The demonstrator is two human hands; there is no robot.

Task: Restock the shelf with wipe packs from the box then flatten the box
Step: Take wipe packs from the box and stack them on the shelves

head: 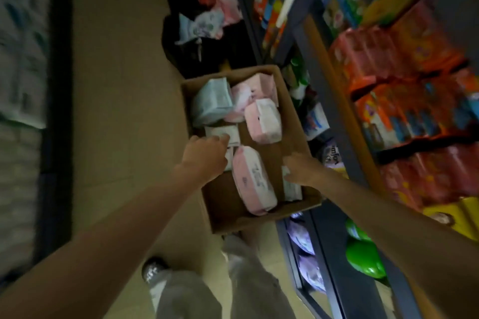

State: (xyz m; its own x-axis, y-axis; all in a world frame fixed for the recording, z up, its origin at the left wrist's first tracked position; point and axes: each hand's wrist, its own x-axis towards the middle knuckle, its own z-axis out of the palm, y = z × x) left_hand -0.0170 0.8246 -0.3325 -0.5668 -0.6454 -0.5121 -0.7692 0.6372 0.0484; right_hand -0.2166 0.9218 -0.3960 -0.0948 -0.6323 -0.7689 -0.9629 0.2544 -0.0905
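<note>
An open cardboard box [293, 122] stands on the floor beside the shelf [334, 80]. It holds several wipe packs: a pale blue pack [211, 102] at the far left and pink packs [263, 120] [252, 180]. My left hand [204, 156] reaches into the box, its fingertips at a small white pack [224, 133]. My right hand [302, 167] is over the box's right side, fingers spread above a white pack [291, 189] by the wall. Neither hand plainly grips anything; the view is blurred.
The shelf on the right is packed with orange and red packs [404, 65], green items [363, 256] lower down. A black bin of soft packs [204, 23] stands beyond the box. My legs and a shoe [154, 268] are below. A dark rack [28, 85] lines the left.
</note>
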